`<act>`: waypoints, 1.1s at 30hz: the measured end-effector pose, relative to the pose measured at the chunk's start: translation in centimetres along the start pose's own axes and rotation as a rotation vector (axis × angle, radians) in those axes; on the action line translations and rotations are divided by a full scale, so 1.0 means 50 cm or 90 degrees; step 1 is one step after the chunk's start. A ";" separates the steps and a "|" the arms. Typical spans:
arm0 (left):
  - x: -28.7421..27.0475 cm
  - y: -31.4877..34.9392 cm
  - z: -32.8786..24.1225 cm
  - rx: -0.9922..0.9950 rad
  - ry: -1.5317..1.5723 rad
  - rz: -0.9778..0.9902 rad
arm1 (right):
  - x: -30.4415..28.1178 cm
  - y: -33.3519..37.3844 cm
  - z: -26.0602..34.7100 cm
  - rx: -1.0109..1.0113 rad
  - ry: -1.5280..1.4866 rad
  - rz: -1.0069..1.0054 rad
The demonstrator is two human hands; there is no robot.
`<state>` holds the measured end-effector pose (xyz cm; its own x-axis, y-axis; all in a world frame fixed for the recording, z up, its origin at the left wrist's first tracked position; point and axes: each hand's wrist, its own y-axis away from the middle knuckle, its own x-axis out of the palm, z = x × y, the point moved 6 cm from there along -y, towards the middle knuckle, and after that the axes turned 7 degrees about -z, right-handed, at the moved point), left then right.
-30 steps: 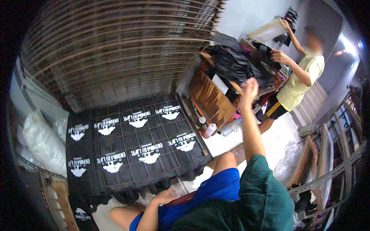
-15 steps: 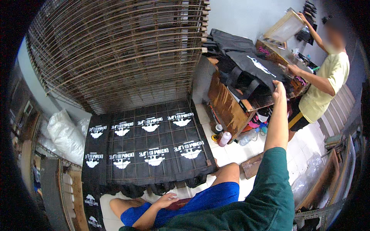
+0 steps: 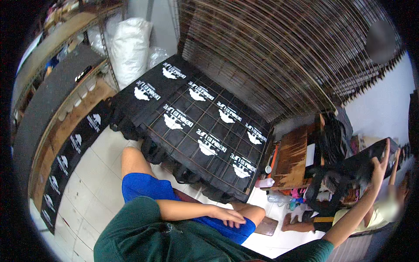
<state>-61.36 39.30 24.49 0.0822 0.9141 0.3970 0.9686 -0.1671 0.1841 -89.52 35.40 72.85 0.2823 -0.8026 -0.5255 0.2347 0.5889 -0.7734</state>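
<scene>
At the right, my right hand (image 3: 379, 169) grips the edge of a black bag (image 3: 351, 166), its thumb side against the cloth and one finger stretched up along it. The bag's dark straps (image 3: 318, 190) hang down beside the wooden workbench (image 3: 290, 159). My left hand (image 3: 229, 216) lies over my blue shorts near my right knee, fingers extended, holding nothing. In front of me, black bags with white prints (image 3: 209, 144) lie in rows on a wire grid rack, their straps hanging over the near edge.
Raised wire racks (image 3: 262, 56) stand stacked behind the printed bags. A co-worker in a yellow shirt (image 3: 371, 214) is at the far right. A pink bottle (image 3: 264, 182) and a white cup (image 3: 268, 169) stand by the bench. More printed black pieces (image 3: 63, 163) line the left, near a clear plastic sack (image 3: 131, 50).
My view has swung to the left. My right hand has drawn the black bag up from the pile on the bench; my left hand has shifted across my lap to the right.
</scene>
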 end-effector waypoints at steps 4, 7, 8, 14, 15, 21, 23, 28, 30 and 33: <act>0.067 0.020 -0.034 0.110 0.246 0.244 | 0.266 0.051 0.084 0.034 -0.067 0.154; 0.056 0.071 -0.062 0.162 0.396 0.263 | 0.440 0.118 0.115 0.207 -0.194 0.280; 0.040 0.094 -0.065 0.175 0.455 0.239 | 0.488 0.142 0.127 0.299 -0.247 0.316; -0.135 0.233 -0.092 0.404 0.593 -0.048 | 0.645 0.200 0.205 0.445 -0.388 0.417; -0.154 0.269 -0.112 0.455 0.562 -0.097 | 0.661 0.210 0.207 0.440 -0.388 0.420; -0.258 0.363 -0.014 0.560 0.569 -0.183 | 0.725 0.328 0.112 0.468 -0.251 0.611; -0.242 0.373 -0.027 0.500 0.580 -0.228 | 0.747 0.352 0.155 0.511 -0.259 0.643; -0.224 0.342 -0.054 0.650 0.703 -0.210 | 0.826 0.339 0.171 0.441 -0.223 0.708; -0.221 0.347 -0.099 0.690 0.628 -0.200 | 0.858 0.321 0.192 0.453 -0.231 0.714; -0.229 0.377 -0.131 0.700 0.582 -0.163 | 0.911 0.267 0.233 0.369 -0.263 0.661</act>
<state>-45.61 23.27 29.33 0.1144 0.2543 0.9603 0.6550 0.7075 -0.2654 -62.68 7.81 42.72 0.8233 0.0910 -0.5602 0.0717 0.9625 0.2617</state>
